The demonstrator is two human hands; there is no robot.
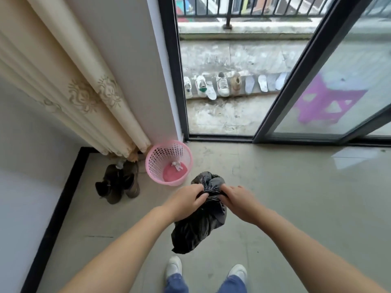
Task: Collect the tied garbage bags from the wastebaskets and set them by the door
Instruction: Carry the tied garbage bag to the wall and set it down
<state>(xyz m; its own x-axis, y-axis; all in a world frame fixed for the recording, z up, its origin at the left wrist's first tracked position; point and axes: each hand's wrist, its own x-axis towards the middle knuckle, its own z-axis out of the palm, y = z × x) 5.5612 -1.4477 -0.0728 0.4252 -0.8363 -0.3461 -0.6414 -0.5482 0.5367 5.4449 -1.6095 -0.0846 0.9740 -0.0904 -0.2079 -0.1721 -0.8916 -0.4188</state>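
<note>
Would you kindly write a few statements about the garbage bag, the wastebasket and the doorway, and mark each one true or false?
1. Both hands grip the black garbage bag at its gathered top: left hand, right hand. True.
2. The pink wastebasket still has a bag lining it. False: no liner, only a small crumpled scrap on its bottom.
3. The sliding glass door is shut. False: it stands open onto the balcony.
4. A pair of dark shoes lies left of the wastebasket. True.
</note>
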